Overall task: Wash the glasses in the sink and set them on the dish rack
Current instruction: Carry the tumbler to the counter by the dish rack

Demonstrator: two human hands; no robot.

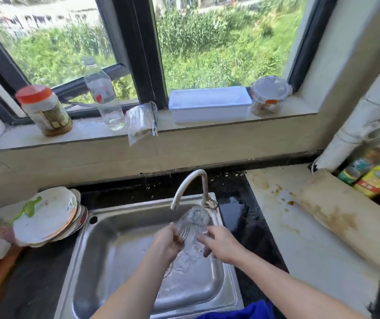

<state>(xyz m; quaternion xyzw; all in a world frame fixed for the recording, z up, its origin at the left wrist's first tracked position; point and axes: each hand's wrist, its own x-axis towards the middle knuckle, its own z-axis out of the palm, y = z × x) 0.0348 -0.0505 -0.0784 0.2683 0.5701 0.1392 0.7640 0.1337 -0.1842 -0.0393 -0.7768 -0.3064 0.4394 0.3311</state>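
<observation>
Glass: clear, ribbed, wet, tilted.

The one head-worn camera is looking forward and steeply down from close above the sink, facing the window rising behind the sink.

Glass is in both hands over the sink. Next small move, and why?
Probably shake the glass out over the sink before carrying it anywhere. The left hand and right hand hold it tilted, mouth down, just below the faucet, and water is spilling out of it. No dish rack is in view, so that step looks like it comes after.
</observation>
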